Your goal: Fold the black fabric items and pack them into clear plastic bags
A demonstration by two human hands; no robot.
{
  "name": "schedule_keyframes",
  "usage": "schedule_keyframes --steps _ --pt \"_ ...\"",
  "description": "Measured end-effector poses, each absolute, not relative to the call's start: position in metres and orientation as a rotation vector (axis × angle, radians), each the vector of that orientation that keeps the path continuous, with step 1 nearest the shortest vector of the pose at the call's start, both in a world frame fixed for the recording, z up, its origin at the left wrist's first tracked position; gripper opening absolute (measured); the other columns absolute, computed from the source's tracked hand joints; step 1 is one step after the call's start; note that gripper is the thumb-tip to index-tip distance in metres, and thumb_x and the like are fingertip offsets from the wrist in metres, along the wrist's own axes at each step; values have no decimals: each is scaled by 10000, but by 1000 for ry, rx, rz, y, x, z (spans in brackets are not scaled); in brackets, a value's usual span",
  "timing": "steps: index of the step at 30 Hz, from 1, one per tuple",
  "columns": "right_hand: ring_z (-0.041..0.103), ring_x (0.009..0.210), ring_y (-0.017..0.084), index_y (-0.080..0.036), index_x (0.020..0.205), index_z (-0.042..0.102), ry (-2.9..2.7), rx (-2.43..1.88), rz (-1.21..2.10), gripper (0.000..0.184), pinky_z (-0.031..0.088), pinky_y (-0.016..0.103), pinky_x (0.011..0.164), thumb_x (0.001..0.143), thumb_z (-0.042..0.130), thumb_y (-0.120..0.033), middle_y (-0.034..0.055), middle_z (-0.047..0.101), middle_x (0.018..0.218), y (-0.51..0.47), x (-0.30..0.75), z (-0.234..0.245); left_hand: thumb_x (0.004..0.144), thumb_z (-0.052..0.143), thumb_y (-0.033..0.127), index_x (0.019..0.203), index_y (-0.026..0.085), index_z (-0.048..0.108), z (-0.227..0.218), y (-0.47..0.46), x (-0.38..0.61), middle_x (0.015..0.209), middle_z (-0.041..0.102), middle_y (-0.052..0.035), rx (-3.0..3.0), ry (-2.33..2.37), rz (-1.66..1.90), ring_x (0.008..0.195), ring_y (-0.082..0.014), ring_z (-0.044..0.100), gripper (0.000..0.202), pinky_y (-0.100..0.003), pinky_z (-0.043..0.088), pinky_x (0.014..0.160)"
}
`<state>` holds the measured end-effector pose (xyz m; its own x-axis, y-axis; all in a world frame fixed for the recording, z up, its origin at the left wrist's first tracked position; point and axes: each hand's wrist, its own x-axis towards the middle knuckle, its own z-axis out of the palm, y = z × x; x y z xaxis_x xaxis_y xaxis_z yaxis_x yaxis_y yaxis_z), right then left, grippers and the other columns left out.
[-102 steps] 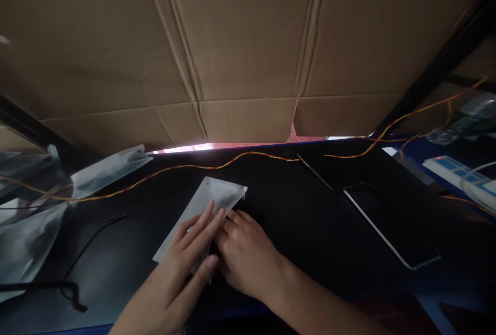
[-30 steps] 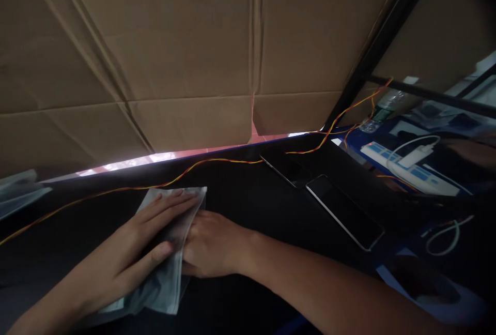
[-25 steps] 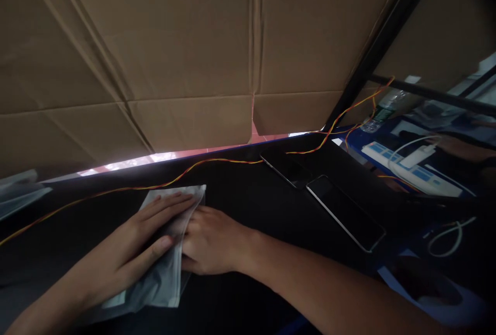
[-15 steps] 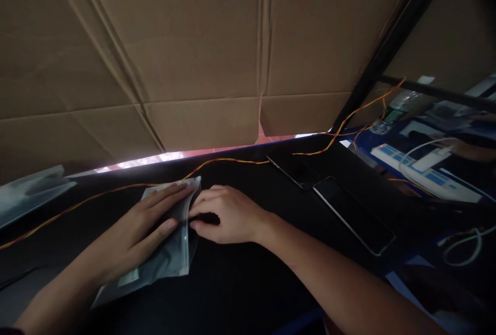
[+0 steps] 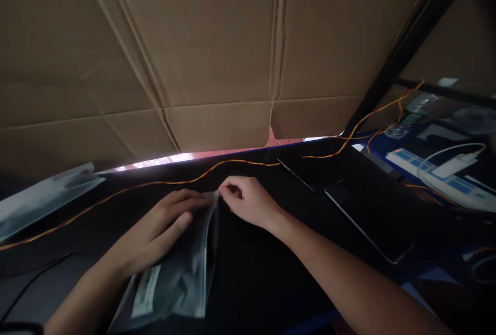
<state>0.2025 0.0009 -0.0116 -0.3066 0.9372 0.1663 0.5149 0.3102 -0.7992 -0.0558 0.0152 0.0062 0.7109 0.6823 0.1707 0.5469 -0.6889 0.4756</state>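
A clear plastic zip bag (image 5: 182, 278) with a white label (image 5: 146, 292) lies on the black tabletop (image 5: 263, 283). My left hand (image 5: 163, 226) rests flat across its upper part, fingers stretched toward the far corner. At that corner, the thumb and forefinger of my right hand (image 5: 248, 198) are pinched on the bag's edge, beside the end of the zip strip. Part of the bag is hidden under my left hand, and what lies inside it is hard to make out.
Two dark phones, one nearer (image 5: 368, 221) and one farther (image 5: 300, 172), lie to the right. A red-yellow twisted wire (image 5: 155, 183) crosses behind my hands. Another plastic bag (image 5: 50, 195) is at left. A white power strip (image 5: 445, 174) and bottle (image 5: 411, 112) are at right. Cardboard (image 5: 217, 50) stands behind.
My right hand has moved from the middle of the bag's edge up to its far corner. More of the bag and its label shows, and the camera view has shifted slightly left.
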Motion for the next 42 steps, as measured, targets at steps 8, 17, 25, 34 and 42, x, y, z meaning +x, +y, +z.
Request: schedule_keyframes --steps 8,17,25,34,42 --pt "710 810 183 -194 909 766 -1862 -1360 923 99 480 313 733 945 764 -286 44 786 873 -6 190 -17 1068 508 488 1206 274 766 -11 15 -36 1179 758 -72 2584 1178 476 1095 -295 680 362 -480 540 990" --pt "497 516 63 -189 946 655 -1591 -1242 1421 250 415 196 492 1007 732 -418 -70 584 685 -11 176 -14 1064 522 459 791 232 676 10 8 -35 765 675 6 2367 1146 733 723 -180 630 387 -291 488 693" --pt "448 444 42 -194 908 641 -1680 -1274 1999 385 349 163 429 869 866 -504 -105 545 606 -20 180 -4 1013 560 485 797 230 641 -1 18 -46 702 637 29 2264 1392 902 628 -162 575 344 -266 442 585" --pt "416 388 44 -206 871 608 -1601 -1370 2111 399 277 152 400 868 866 -510 -121 498 505 -21 176 1 1032 516 492 867 225 671 1 16 -46 786 688 11 2332 1598 832 669 -183 622 350 -301 441 639" --pt "575 612 90 -196 946 612 -1492 -1036 2120 373 485 177 455 823 913 -378 -68 590 752 -21 177 -8 1030 513 497 875 227 645 1 23 -53 763 667 20 2228 1606 923 703 -187 621 338 -299 460 648"
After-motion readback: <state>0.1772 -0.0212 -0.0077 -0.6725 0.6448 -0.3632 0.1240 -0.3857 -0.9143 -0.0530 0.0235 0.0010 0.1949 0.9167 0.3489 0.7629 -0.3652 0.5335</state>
